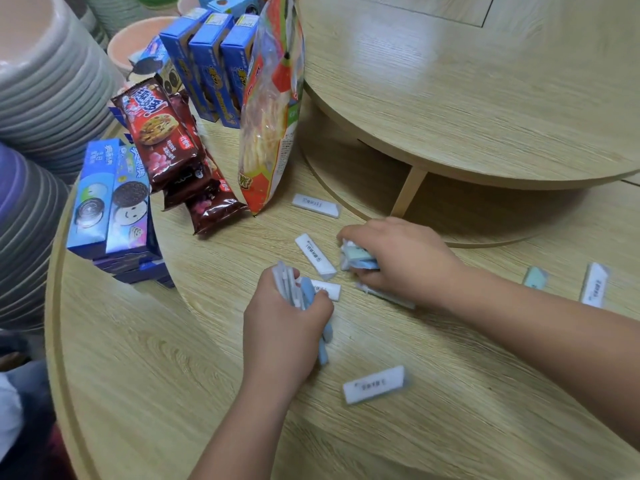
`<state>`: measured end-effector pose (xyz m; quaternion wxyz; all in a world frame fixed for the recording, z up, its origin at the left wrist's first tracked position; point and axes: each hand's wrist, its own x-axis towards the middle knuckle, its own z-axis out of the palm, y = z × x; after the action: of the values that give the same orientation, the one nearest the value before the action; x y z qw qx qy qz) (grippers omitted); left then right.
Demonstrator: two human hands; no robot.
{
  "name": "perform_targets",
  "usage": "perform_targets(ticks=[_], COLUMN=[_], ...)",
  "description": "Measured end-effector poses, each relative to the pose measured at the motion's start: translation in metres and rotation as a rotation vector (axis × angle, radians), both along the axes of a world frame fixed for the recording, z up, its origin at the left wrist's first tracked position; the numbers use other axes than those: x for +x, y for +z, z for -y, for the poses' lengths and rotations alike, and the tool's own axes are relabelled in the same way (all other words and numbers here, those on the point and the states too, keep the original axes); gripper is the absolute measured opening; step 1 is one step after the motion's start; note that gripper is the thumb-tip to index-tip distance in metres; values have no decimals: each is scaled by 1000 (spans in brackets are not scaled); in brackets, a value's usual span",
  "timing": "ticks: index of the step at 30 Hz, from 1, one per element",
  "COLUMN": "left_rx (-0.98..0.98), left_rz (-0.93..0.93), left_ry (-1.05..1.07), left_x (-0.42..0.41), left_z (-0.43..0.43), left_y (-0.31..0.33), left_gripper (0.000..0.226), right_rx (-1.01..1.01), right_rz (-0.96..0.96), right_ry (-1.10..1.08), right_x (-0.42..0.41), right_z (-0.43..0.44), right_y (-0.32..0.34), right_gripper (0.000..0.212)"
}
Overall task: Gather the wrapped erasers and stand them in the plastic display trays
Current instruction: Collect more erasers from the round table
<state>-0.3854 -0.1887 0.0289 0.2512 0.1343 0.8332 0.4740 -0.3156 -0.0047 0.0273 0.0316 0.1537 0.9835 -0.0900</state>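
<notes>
- The left grip (pixel 284 327) was closed around a bundle of wrapped erasers (pixel 292 289), white and blue ones. Their ends stood out above the fingers and also below the palm.
- The right grip (pixel 398 258) was curled over a second bundle (pixel 358 258) of pale green and blue erasers, and it held this low on the desk (pixel 173 358).
- Between the two grips lay a slanted white eraser (pixel 316 254), which touched neither of them.
- A short white eraser (pixel 329 291) lay just beside the thumb of the left grip; whether the thumb touched it could not be told.
- A pale eraser (pixel 388 296) lay partly hidden under the right grip, near the wrist.
- Beyond the right grip, the far eraser (pixel 316 205) lay near the foot of a tall snack bag (pixel 270 109).
- On the person's side of the left grip, well apart from it, lay a labelled eraser (pixel 374 384).
- Outside the right forearm lay a green eraser (pixel 535 277) and, near it, an upright-lying white eraser (pixel 595 285).
- Beyond the left grip stood dark red cookie packs (pixel 162 123) and blue biscuit boxes (pixel 110 202).
</notes>
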Motion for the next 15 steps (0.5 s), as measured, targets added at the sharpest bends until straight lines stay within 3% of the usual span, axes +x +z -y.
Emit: perform_targets(ticks=[3, 9, 13, 15], left_rx=[-26, -13, 35, 65], left_rz=[-5, 23, 6, -5], left_ry=[-22, -18, -2, -4], left_x=[0, -3, 1, 4], left_z=[-4, -3, 0, -5], left_y=[1, 4, 13, 20], left_gripper=[26, 28, 28, 29], right_rx=[14, 24, -145, -206], right_rz=[58, 87, -157, -189], right_ry=[63, 65, -127, -197], right_x=[0, -4, 18, 32], right_z=[-2, 1, 0, 0], right_y=[3, 9, 19, 22], right_gripper=[63, 58, 53, 51])
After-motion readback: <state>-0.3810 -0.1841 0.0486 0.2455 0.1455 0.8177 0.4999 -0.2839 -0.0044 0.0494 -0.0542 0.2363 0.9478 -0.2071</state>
